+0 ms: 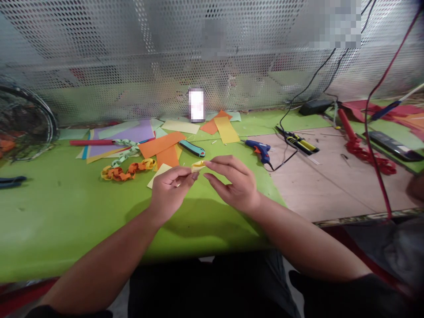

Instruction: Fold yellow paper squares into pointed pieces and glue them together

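My left hand (172,189) pinches a small folded piece of yellow paper (198,166) between thumb and fingers, above the green tabletop. The fingertips of my right hand (234,182) touch the paper's right end; its thumb is held apart below, and its fingers are stretched out. Partly behind my left hand lies a pale yellow paper piece (159,173). Left of that, a paper chain (129,172) of orange, yellow and light green links rests on the table. A teal utility knife (192,148) lies just beyond my hands.
Orange paper (162,145), a yellow sheet (227,130) and a purple sheet (132,132) lie toward the back. A blue glue gun (260,150) with a black cord sits to the right, near a yellow-black tool (300,142). A red cable (372,150) hangs at right.
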`<state>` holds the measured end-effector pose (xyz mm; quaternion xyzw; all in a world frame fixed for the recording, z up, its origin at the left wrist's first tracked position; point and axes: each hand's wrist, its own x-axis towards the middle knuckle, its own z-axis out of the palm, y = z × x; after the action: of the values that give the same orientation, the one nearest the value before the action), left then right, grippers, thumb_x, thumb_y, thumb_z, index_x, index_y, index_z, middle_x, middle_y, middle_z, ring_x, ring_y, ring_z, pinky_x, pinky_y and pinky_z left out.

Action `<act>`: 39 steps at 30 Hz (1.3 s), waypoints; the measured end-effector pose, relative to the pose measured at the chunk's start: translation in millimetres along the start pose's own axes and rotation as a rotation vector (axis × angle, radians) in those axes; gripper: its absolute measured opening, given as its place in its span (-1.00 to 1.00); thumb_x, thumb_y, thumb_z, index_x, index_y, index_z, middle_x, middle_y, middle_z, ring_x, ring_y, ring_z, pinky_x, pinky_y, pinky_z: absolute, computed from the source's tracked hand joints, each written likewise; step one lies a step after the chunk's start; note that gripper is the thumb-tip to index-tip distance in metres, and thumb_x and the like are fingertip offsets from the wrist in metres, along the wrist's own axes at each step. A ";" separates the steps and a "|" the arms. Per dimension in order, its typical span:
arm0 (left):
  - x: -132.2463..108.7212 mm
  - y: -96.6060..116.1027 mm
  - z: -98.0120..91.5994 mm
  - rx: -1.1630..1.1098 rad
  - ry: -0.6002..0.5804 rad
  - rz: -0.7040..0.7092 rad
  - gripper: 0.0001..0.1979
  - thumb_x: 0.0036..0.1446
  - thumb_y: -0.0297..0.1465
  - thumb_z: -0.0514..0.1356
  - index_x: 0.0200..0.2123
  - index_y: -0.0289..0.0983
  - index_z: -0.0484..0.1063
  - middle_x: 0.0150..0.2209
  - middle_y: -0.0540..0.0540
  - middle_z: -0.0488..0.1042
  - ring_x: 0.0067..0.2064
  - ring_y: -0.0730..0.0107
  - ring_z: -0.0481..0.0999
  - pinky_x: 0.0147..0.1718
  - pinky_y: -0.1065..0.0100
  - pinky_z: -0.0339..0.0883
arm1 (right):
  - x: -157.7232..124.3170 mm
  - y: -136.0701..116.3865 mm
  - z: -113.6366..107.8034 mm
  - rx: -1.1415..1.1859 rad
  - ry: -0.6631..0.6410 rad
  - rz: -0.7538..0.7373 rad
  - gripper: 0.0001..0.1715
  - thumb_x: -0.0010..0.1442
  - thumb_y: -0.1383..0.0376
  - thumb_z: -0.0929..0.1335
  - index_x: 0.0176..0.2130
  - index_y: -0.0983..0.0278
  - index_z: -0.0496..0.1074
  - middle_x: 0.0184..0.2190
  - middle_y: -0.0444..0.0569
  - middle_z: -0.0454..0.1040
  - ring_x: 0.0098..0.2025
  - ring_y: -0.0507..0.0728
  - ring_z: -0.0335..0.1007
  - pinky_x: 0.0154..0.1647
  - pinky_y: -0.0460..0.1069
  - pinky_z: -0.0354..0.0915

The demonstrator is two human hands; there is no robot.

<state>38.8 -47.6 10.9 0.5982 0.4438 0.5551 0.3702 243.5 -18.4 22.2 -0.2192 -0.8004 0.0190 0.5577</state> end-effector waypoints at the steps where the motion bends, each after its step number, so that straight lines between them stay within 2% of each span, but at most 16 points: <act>1: 0.1 0.6 -0.2 -0.008 0.000 -0.005 -0.84 0.19 -0.26 0.46 -0.25 -0.22 0.69 -0.28 -0.10 0.67 -0.26 0.31 0.62 -0.25 0.32 0.53 | 0.2 -0.3 -0.4 0.004 -0.001 -0.006 -0.53 0.31 0.47 0.46 0.18 0.24 0.52 -0.06 0.14 0.61 -0.06 0.19 0.63 -0.03 0.10 0.60; 10: 1.2 -0.9 -3.5 -0.088 -0.011 -0.050 -0.80 0.15 -0.23 0.49 -0.20 -0.19 0.73 -0.26 -0.11 0.70 -0.26 0.29 0.63 -0.27 0.31 0.54 | 2.3 -4.7 -3.1 0.098 -0.074 0.016 -0.74 0.36 0.42 0.44 0.00 0.15 0.52 -0.02 0.08 0.65 -0.02 0.18 0.67 -0.03 0.13 0.63; 12: 0.9 -0.3 -3.7 -0.095 -0.027 -0.049 -0.81 0.14 -0.24 0.49 -0.20 -0.16 0.74 -0.27 -0.09 0.69 -0.29 0.31 0.61 -0.31 0.34 0.52 | 1.5 -4.5 -2.5 0.140 -0.085 0.009 -0.68 0.35 0.46 0.43 0.03 0.14 0.50 -0.05 0.05 0.66 -0.03 0.17 0.67 -0.03 0.11 0.63; 16: -0.8 -0.9 -3.1 -0.119 -0.019 -0.085 -0.81 0.10 -0.28 0.51 -0.20 -0.15 0.75 -0.28 -0.08 0.70 -0.29 0.32 0.61 -0.32 0.34 0.52 | -3.2 -0.8 0.1 0.110 -0.089 -0.027 -0.49 0.35 0.46 0.43 0.22 0.12 0.47 -0.06 0.07 0.64 -0.06 0.17 0.65 -0.04 0.11 0.62; 21: -2.2 -7.1 -3.1 -0.140 0.033 -0.168 -0.77 0.03 -0.28 0.55 -0.21 -0.19 0.75 -0.28 -0.11 0.71 -0.29 0.28 0.63 -0.32 0.32 0.53 | -8.9 4.7 0.9 0.034 -0.166 -0.108 -0.39 0.37 0.45 0.41 0.31 0.02 0.45 -0.01 0.01 0.60 0.00 0.19 0.61 0.04 0.14 0.60; 26: -1.1 -13.7 -2.1 -0.305 0.026 -0.242 -0.78 0.06 -0.28 0.54 -0.20 -0.18 0.74 -0.28 -0.09 0.72 -0.29 0.29 0.66 -0.20 0.22 0.60 | -8.1 3.6 0.4 -0.098 -0.215 -0.166 -0.26 0.34 0.47 0.43 0.40 0.05 0.37 0.10 0.03 0.60 0.08 0.25 0.57 0.07 0.18 0.59; 31: 2.2 -13.7 0.0 -0.445 -0.009 -0.286 -0.73 0.04 -0.23 0.56 -0.20 -0.17 0.71 -0.23 -0.09 0.72 -0.24 0.29 0.67 -0.16 0.20 0.60 | -8.4 2.3 0.7 -0.161 -0.250 -0.187 -0.30 0.37 0.43 0.42 0.39 -0.02 0.37 0.14 -0.02 0.59 0.12 0.26 0.56 0.07 0.19 0.58; 36: 6.2 -5.1 -0.3 -0.593 -0.142 -0.311 -0.68 0.16 -0.10 0.46 -0.12 -0.16 0.71 -0.12 -0.14 0.71 -0.15 0.21 0.68 -0.14 0.16 0.62 | -8.4 3.6 -1.6 -0.210 -0.272 -0.154 -0.34 0.38 0.38 0.41 0.39 0.04 0.38 0.22 0.04 0.53 0.19 0.31 0.53 0.17 0.25 0.54; 39: 9.3 -3.8 -0.8 -0.609 -0.113 -0.352 -0.67 0.04 -0.14 0.54 -0.19 -0.19 0.71 -0.21 -0.13 0.71 -0.21 0.26 0.67 -0.22 0.23 0.61 | -6.0 2.1 -1.7 -0.231 -0.368 -0.166 -0.44 0.40 0.36 0.38 0.33 0.08 0.44 0.27 0.04 0.51 0.27 0.32 0.49 0.27 0.28 0.48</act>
<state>37.4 -37.7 10.5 0.4044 0.3331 0.5557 0.6456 247.4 -19.1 16.9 -0.2078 -0.9008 -0.0788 0.3732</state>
